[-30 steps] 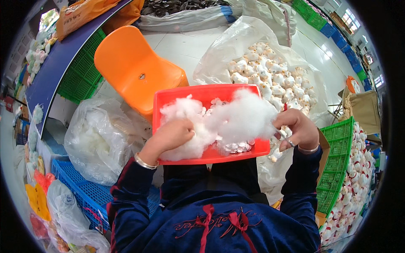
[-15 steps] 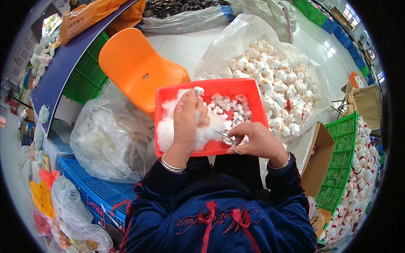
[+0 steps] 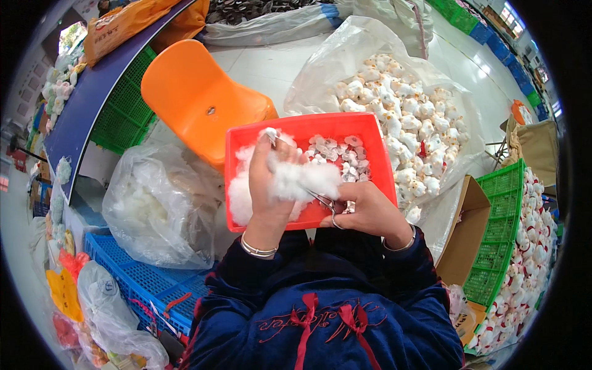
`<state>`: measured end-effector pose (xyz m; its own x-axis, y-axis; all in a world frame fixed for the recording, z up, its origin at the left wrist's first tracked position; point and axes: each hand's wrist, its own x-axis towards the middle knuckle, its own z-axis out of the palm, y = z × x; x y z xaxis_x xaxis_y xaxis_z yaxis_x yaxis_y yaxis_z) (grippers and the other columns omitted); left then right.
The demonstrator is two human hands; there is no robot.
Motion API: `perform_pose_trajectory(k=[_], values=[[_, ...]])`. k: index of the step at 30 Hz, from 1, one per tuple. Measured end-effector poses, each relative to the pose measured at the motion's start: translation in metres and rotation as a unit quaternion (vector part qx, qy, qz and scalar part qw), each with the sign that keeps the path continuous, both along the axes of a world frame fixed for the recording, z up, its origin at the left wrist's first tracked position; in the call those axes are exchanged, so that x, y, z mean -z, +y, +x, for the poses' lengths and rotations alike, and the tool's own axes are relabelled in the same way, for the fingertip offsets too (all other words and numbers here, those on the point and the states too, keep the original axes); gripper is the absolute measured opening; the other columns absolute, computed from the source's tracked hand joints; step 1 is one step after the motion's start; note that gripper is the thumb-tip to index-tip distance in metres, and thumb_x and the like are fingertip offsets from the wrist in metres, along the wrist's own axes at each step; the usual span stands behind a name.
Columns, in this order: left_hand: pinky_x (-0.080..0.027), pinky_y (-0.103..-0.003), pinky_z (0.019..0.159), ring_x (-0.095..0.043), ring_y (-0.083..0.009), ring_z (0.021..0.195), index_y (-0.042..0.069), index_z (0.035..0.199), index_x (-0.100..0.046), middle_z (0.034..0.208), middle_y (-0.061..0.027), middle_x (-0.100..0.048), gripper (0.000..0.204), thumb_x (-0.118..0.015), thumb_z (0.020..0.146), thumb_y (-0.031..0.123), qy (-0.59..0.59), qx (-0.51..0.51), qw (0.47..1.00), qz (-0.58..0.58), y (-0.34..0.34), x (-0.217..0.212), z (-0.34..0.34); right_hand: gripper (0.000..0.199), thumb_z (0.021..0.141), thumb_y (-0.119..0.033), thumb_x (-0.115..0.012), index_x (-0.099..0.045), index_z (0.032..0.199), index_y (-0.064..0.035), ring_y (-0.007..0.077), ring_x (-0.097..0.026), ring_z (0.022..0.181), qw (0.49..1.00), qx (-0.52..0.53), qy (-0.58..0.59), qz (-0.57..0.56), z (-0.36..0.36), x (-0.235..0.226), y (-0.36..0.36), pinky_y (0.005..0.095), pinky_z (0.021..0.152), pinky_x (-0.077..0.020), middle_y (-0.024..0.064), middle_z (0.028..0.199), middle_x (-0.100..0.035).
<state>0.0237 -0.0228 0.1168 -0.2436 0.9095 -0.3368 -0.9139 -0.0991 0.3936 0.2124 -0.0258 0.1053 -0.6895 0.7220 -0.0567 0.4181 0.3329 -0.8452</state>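
Over a red plastic tray (image 3: pixel 385 169), my left hand (image 3: pixel 264 191) pinches a small white plush piece (image 3: pixel 270 132) between thumb and fingertips. Its other fingers are partly hidden behind a fluffy tuft of white stuffing (image 3: pixel 311 180), which lies against the palm. My right hand (image 3: pixel 376 213) grips metal forceps (image 3: pixel 334 213) by the finger loops; their tips reach into the tuft. Loose stuffing (image 3: pixel 239 200) fills the tray's left side. Several small white pieces (image 3: pixel 354 161) lie in its right side.
Beyond the tray stand an orange chair (image 3: pixel 203 105) and a clear bag of white plush pieces (image 3: pixel 425 129). At left are a plastic bag of stuffing (image 3: pixel 154 209) and a blue crate (image 3: pixel 142 271). A cardboard box (image 3: pixel 464 231) and green crate (image 3: pixel 493 228) stand at right.
The forceps have come up from the tray with a tuft of stuffing, now against my left palm. My left hand's fist has loosened, still pinching the small white plush piece.
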Motion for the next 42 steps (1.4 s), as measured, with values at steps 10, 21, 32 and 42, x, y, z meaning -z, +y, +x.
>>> perform_pose_trajectory(k=[10, 21, 32, 42], values=[[-0.032, -0.022, 0.042, -0.036, -0.0057, 0.052, 0.016, 0.110, -0.060, 0.066, 0.0050, -0.038, 0.017, -0.054, 0.108, 0.031, 0.096, 0.032, 0.992, 0.078, -0.006, 0.034, -0.036, 0.049, 0.075, -0.028, -0.088, -0.070, 0.112, -0.0013, 0.0331, -0.067, 0.100, 0.990, -0.013, -0.125, 0.058, 0.040, -0.015, 0.009, 0.0401, 0.088, -0.0531, 0.0154, 0.107, -0.071], [-0.031, -0.024, 0.044, -0.034, -0.0055, 0.049, 0.014, 0.100, -0.059, 0.063, 0.0048, -0.037, 0.023, -0.054, 0.108, 0.035, 0.079, 0.032, 0.989, 0.122, -0.009, 0.027, -0.034, 0.091, 0.068, -0.044, -0.093, -0.056, 0.137, 0.0022, 0.0360, -0.056, 0.127, 0.989, -0.139, 0.024, 0.044, 0.019, 0.005, 0.015, 0.0415, 0.109, -0.0438, 0.0217, 0.131, -0.060], [-0.043, -0.022, 0.062, -0.052, -0.0048, 0.067, 0.001, 0.103, -0.073, 0.081, 0.0015, -0.063, 0.018, -0.067, 0.101, 0.018, 0.381, 0.053, 0.920, 0.076, -0.008, 0.059, -0.040, 0.038, 0.071, -0.010, -0.090, -0.074, 0.105, -0.0015, 0.0176, -0.062, 0.078, 0.987, 0.117, 0.102, 0.036, 0.071, -0.021, 0.013, 0.0315, 0.074, -0.0491, 0.0071, 0.084, -0.066], [-0.052, -0.021, 0.069, -0.064, -0.0053, 0.076, -0.003, 0.111, -0.076, 0.086, -0.0021, -0.073, 0.020, -0.072, 0.097, 0.012, 0.509, 0.168, 0.843, 0.048, -0.031, 0.025, -0.029, 0.035, 0.070, -0.014, -0.082, -0.075, 0.103, -0.0078, 0.0299, -0.063, 0.088, 0.963, 0.073, -0.152, 0.209, 0.051, -0.045, -0.002, 0.0419, 0.075, -0.0515, 0.0076, 0.088, -0.067]])
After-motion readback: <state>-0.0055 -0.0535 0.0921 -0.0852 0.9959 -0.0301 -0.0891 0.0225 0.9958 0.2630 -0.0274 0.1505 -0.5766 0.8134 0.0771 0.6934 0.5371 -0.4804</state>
